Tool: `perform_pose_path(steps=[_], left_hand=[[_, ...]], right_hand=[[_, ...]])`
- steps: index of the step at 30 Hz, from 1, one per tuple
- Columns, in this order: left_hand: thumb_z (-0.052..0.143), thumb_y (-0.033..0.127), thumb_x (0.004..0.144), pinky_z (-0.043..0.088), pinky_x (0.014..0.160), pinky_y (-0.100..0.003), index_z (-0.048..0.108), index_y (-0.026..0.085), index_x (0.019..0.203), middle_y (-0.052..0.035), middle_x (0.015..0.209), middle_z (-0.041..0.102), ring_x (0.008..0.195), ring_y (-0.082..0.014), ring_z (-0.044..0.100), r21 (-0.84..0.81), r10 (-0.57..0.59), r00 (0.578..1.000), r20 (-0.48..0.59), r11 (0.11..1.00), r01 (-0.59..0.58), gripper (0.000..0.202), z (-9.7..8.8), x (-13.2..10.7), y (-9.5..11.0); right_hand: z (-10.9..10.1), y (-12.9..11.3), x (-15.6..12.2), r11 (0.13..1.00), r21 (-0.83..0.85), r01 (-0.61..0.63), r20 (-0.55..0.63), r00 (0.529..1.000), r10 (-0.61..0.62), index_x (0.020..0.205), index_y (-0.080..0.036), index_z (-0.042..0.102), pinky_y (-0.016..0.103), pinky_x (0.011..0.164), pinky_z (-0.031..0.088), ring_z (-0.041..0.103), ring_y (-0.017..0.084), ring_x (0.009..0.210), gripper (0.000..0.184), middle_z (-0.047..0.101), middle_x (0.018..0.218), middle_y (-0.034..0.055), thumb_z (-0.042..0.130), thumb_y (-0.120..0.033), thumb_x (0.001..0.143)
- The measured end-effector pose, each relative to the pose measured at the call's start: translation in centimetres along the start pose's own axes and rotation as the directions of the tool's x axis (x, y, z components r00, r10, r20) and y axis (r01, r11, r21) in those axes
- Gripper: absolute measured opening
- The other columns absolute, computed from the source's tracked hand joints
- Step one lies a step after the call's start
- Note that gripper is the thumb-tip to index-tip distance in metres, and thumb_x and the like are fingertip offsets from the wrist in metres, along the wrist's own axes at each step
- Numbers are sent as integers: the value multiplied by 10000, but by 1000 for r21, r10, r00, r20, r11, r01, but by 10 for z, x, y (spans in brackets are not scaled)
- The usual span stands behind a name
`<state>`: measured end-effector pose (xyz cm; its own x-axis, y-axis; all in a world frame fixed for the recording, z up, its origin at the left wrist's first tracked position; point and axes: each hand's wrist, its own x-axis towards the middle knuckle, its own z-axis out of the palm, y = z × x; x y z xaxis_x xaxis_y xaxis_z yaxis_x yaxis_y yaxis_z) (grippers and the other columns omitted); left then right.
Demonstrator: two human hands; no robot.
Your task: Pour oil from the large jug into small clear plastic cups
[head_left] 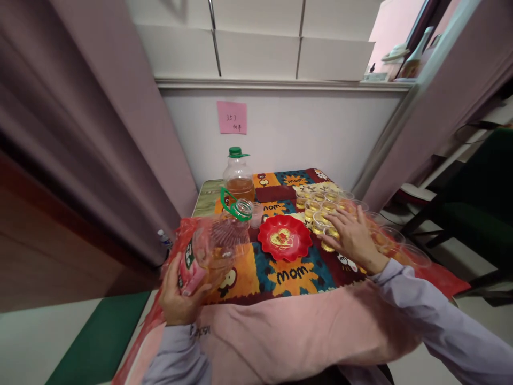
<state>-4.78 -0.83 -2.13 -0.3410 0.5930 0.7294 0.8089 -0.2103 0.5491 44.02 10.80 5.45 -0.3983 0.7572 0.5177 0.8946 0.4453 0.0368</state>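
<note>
My left hand (182, 291) is wrapped round a large clear plastic bottle (218, 248) with a pink label and a green ring handle. The bottle leans to the right with its mouth uncapped, and amber liquid lies inside. Close to its mouth stands a small clear cup (257, 215). Over the right side of the table, my right hand (352, 238) has its fingers spread above several clear cups of yellow liquid (312, 211). Its thumb and forefinger are around the nearest filled cup (328, 245); whether they touch it I cannot tell.
A red scalloped plate (285, 239) sits mid-table on a patterned cloth (294, 278). Behind the tilted bottle stands a second, green-capped bottle (239, 179) of amber liquid. More clear cups (414, 255) are at the right edge. A pink towel (280, 331) covers the front edge.
</note>
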Motion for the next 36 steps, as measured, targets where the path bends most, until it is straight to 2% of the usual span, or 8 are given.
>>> perform_pose_path(steps=[3,6,9,13,17,22,32,36], left_hand=[[826,802,690,519,1152,-550,591,180,1535,-207,1466,682,1319,-433,673,-22,-33,999,-12,999,33,1076,-1,-1,0],[822,813,683,504,1173,-551,577,191,1544,-198,1492,669,1342,-433,660,-24,-50,999,22,998,50,1090,-2,-4,-8],[787,845,698,500,1182,-542,551,195,1565,-197,1523,652,1367,-423,647,-14,-59,997,46,998,60,1109,-3,-7,-16],[737,877,725,507,1175,-539,542,191,1572,-196,1525,652,1376,-414,645,-12,-40,999,34,999,40,1107,-2,-10,-22],[772,835,732,530,1155,-538,533,188,1586,-202,1523,652,1366,-415,655,-19,-5,999,38,1000,5,1097,-3,-11,-24],[816,769,743,524,1175,-536,523,215,1604,-184,1538,645,1383,-409,646,-40,21,999,44,999,-19,1065,-3,-11,-23],[778,779,780,536,1161,-519,504,202,1616,-191,1524,653,1370,-399,658,7,74,996,41,997,-75,1053,-3,-11,-25],[770,797,773,526,1171,-528,499,197,1620,-198,1525,650,1377,-405,652,15,65,997,39,998,-66,1073,-3,-11,-26]], right_hand=[[-6,-38,34,985,150,89,24,995,-93,1213,-208,761,622,1258,308,713,344,1123,402,794,1152,163,569,-526,1061],[-2,-79,75,965,239,108,167,974,-150,1157,-215,786,471,1093,486,723,294,1004,336,786,1058,136,570,-459,1073],[10,-112,113,974,226,26,321,942,-100,1269,-224,753,350,921,534,723,273,1098,320,749,1230,129,564,-397,1077],[34,-139,149,973,229,9,381,920,-98,1426,-255,672,294,856,541,732,246,1142,396,681,1412,108,607,-332,1043],[56,-152,164,971,238,24,421,898,-125,1412,-256,695,305,869,542,738,261,1143,386,685,1434,117,594,-291,1041],[73,-157,172,968,253,-8,442,891,-108,1133,-199,813,307,872,516,743,276,1103,267,793,1214,134,563,-251,1052],[81,-154,172,908,403,-113,322,946,-26,869,-179,806,251,714,468,723,178,818,44,813,962,82,784,-193,905],[81,-156,168,864,492,-107,220,976,-4,815,-184,793,249,696,471,700,162,756,90,796,870,58,794,-204,902]])
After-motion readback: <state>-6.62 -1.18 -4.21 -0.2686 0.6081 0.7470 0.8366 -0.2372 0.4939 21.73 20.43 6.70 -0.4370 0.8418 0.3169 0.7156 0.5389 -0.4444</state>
